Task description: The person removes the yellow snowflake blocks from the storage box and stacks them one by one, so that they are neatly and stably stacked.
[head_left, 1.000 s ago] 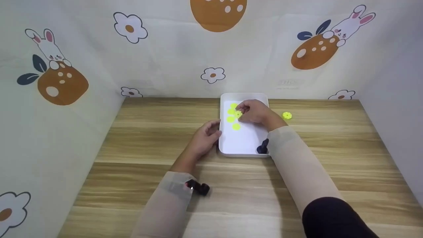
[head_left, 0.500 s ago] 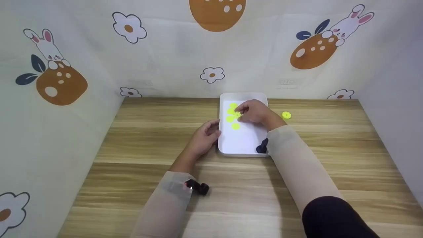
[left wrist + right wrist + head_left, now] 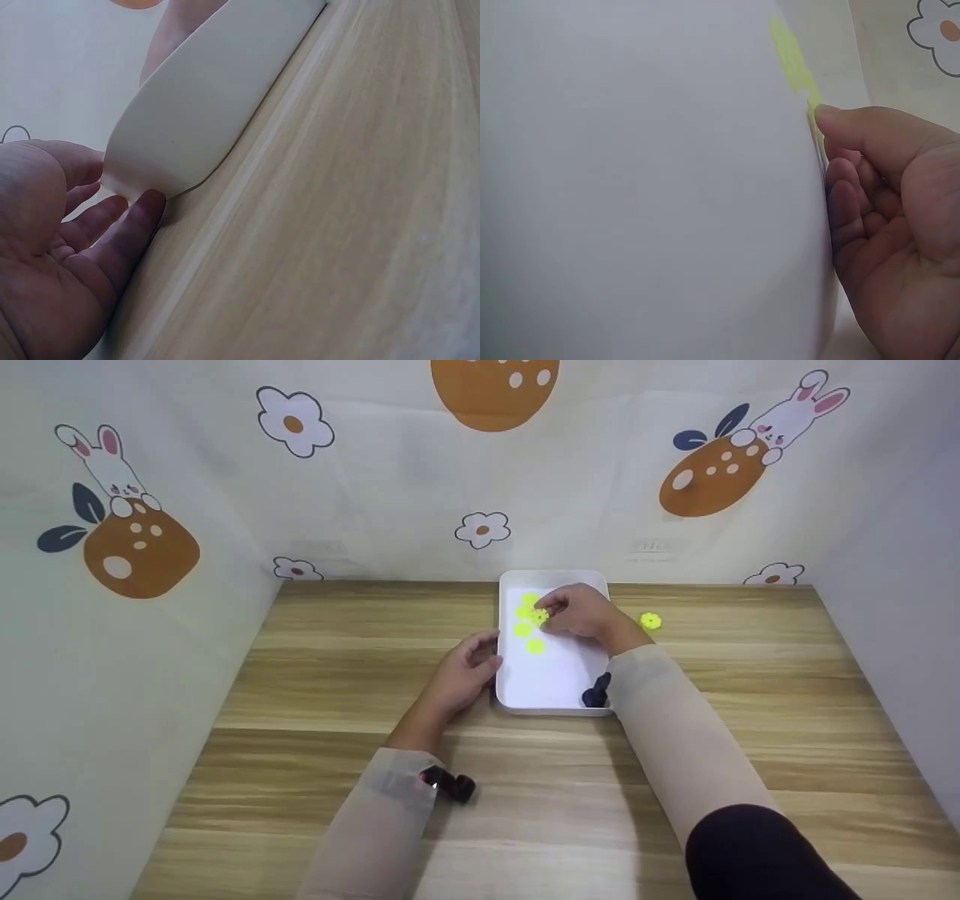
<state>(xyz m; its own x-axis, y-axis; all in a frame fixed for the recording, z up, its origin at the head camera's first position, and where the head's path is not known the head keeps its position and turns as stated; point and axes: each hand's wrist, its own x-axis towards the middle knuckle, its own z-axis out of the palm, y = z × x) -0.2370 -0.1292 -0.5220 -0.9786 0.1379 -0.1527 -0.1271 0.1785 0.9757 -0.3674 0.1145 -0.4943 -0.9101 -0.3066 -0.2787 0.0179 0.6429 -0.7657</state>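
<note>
In the head view a white tray (image 3: 551, 682) lies on the wooden table, with several flat yellow pieces (image 3: 535, 646) along its left half. Over these my right hand (image 3: 577, 611) pinches a yellow flower-shaped piece (image 3: 540, 616) with small holes, between thumb and fingers. From the right wrist, the thumb tip shows right at a yellow edge (image 3: 815, 124); the rest of the piece is hidden. My left hand (image 3: 466, 671) is beside the tray's left wall, thumb and fingers loosely bent. In the left wrist view its fingertips (image 3: 154, 199) touch the outer wall.
Another yellow flower-shaped piece (image 3: 651, 621) lies on the table (image 3: 735, 682) right of the tray. A patterned cloth (image 3: 405, 487) stands behind the table's far edge. Small black cameras sit on the left wrist (image 3: 450, 785) and right wrist (image 3: 598, 692), the latter overlapping the tray's near corner.
The yellow piece in my right hand has shifted slightly toward the tray's far end. Both hands and the tray stay almost where they were.
</note>
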